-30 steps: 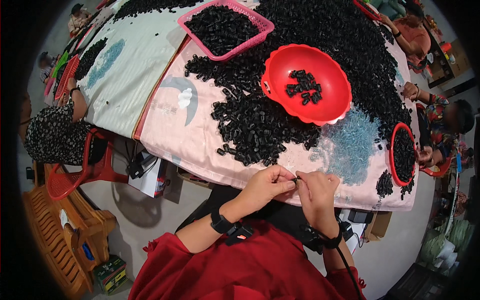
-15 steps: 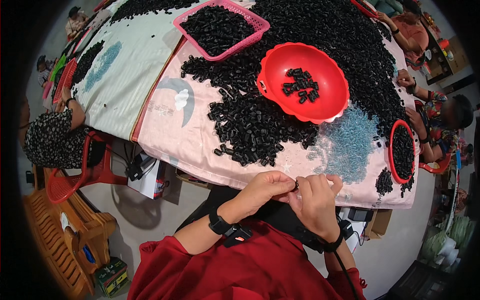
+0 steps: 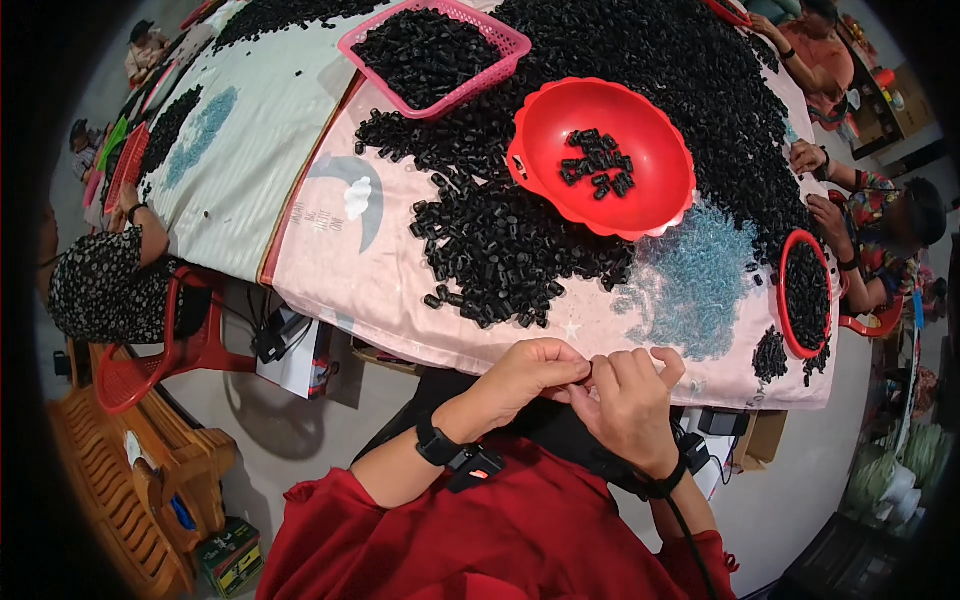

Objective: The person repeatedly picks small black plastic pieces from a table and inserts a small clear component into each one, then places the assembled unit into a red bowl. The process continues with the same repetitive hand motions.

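My left hand and my right hand meet at the near edge of the table, fingertips pinched together on a small part that is mostly hidden between them. Both wrists carry black bands. Just beyond the hands lies a heap of small black parts on a pink cloth. A red round bowl behind the heap holds several black parts.
A pink basket full of black parts stands at the back. A second red bowl sits at the right edge. Other people sit at the left and right. A red chair and a wooden bench stand at lower left.
My hands stay joined at the table edge; the fingers have shifted slightly. The view has moved a little.
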A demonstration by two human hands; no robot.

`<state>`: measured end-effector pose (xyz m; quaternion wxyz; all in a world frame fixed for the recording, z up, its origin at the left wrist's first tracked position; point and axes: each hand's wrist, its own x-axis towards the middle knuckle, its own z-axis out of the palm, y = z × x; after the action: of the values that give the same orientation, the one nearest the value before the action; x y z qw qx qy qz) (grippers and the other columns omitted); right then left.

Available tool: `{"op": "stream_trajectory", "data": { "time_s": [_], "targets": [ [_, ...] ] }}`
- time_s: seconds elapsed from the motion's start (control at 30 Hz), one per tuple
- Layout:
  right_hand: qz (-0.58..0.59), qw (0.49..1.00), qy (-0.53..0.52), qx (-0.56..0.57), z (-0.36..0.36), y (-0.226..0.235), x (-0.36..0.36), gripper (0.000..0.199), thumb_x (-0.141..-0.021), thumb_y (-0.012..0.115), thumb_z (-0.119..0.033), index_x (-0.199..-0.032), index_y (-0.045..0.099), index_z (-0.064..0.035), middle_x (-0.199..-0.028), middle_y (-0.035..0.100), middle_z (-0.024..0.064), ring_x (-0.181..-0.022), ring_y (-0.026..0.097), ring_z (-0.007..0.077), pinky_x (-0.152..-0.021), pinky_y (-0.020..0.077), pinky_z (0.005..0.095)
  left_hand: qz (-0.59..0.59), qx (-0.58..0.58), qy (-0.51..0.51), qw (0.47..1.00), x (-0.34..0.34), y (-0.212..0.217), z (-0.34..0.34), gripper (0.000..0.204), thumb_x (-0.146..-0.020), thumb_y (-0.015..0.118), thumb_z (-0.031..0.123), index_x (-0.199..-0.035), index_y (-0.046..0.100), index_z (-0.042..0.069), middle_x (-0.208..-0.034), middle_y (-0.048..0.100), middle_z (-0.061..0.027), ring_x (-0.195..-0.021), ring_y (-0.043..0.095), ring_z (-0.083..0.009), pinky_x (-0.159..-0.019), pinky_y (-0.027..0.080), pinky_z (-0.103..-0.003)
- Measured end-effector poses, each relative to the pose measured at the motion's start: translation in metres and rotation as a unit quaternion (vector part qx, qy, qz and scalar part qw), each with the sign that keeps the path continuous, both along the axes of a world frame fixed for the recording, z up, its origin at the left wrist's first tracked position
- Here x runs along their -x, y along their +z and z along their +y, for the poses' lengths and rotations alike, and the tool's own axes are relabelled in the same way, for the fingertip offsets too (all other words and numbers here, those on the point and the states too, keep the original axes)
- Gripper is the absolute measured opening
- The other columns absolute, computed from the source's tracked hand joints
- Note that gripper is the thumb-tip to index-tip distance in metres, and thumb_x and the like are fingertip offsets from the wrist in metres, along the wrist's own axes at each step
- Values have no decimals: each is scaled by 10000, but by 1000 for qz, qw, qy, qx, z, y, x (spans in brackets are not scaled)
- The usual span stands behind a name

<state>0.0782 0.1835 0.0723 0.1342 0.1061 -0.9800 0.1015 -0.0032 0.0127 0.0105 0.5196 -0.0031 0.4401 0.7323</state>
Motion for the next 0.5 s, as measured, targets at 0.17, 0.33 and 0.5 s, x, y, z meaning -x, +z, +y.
{"op": "stream_trajectory", "data": {
  "time_s": [0.17,0.33,0.5],
  "targets": [
    [23,999,16,19,3,-5,1,243,-744,842,-183,-830,626,-112,-784,546,20,-777,576,227,-951,349,472,-45,-9,-52,998,-3,-6,-7,261,-1085,678,285,-1093,741,32,-1007,745,-30,-902,714,-105,-844,628,-296],
    [19,996,59,64,5,-8,-1,245,-733,842,-154,-804,611,-113,-774,534,26,-757,568,237,-906,366,459,-23,-33,-42,998,-5,-13,-6,279,-1083,680,293,-1078,749,23,-995,742,-32,-897,715,-111,-832,622,-295],
    [34,994,77,69,3,-13,-4,257,-737,852,-160,-811,611,-109,-774,533,30,-735,565,249,-886,374,469,-7,-21,-59,998,-7,-16,-5,279,-1077,688,283,-1078,756,12,-991,750,-40,-900,722,-120,-826,618,-294]
  ]
}}
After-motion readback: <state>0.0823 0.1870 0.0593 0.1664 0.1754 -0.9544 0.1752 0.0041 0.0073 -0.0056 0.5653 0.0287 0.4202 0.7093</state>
